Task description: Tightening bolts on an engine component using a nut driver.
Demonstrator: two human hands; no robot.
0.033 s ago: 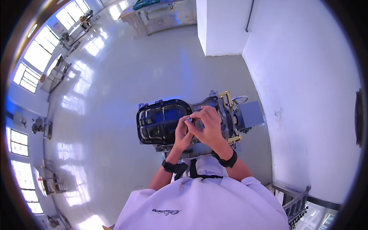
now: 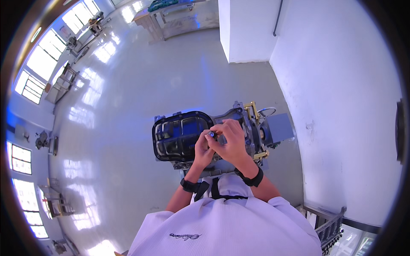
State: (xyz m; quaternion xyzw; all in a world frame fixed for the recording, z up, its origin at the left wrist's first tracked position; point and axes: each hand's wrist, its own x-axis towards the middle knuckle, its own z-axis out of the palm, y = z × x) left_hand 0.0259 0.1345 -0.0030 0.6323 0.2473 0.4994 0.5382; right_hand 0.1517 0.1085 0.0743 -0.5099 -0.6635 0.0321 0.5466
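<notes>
In front of me an engine lies on a stand, its black oil pan facing up on the left half. My left hand is over the pan's right edge, its fingers closed around a small, dark, round metal piece with a shiny end. From the right, the thumb and fingers of my right hand pinch the same piece. It is too small to tell its exact kind. Both hands partly hide the engine beneath them.
Brass-coloured brackets and a grey box with a ring-shaped wheel stand at the engine's right end. A white wall rises further right. A workbench stands at the far side, and a dark metal rack at lower right.
The small metal piece has turned slightly between my fingers, and its end looks darker now. Otherwise my hands stay in nearly the same place.
</notes>
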